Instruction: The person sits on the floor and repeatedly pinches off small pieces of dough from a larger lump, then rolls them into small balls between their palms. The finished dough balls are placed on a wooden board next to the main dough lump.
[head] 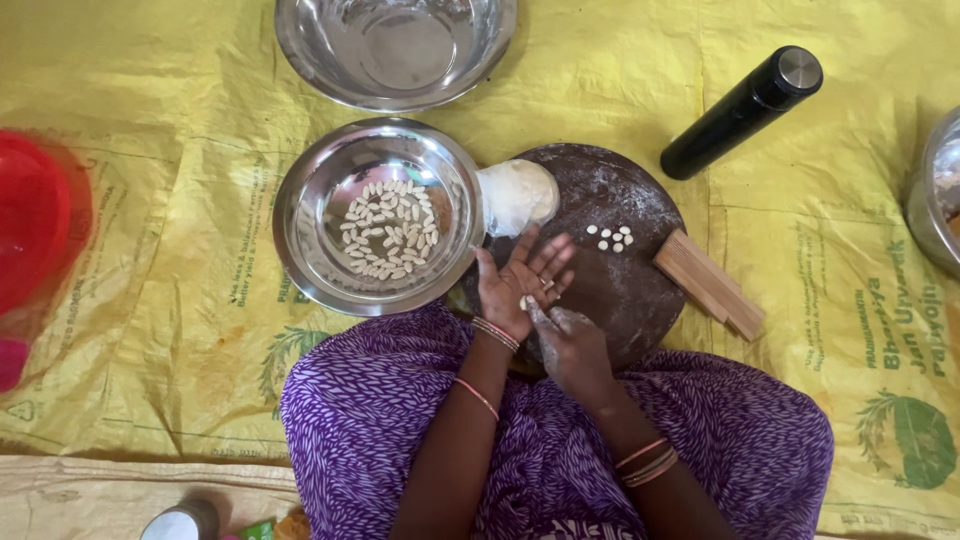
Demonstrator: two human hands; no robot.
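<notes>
Rolling a small white dough bit (523, 301) between both hands, the person sits over a round dark board (620, 280) dusted with flour. The left hand (522, 278) lies palm up and flat, fingers spread and pointing away toward the far edge of the board; it holds nothing closed, the bit simply rests on the palm near the heel. The right hand (570, 345) comes in from the near side, its fingertips pressed down on the bit, so the bit sits just ahead of the right fingers and under them. That hand's grip is narrow, pinching or pressing the piece; which one cannot be told. The bit is too small to show a long axis.

Just left of the left hand, touching the board's edge, stands a steel bowl (300, 240) holding many small pale shaped pieces (390, 228) spread over its bottom. A lump of dough (520, 193) in clear wrap sits on the board's far-left edge, beside the bowl. A few loose pieces (611, 238) lie on the board further right. A wooden comb-like tool (708, 283) rests at the board's right edge. An empty second bowl (395, 50) sits farther off, and a black bottle (742, 110) lies on the yellow sheet (150, 200).
</notes>
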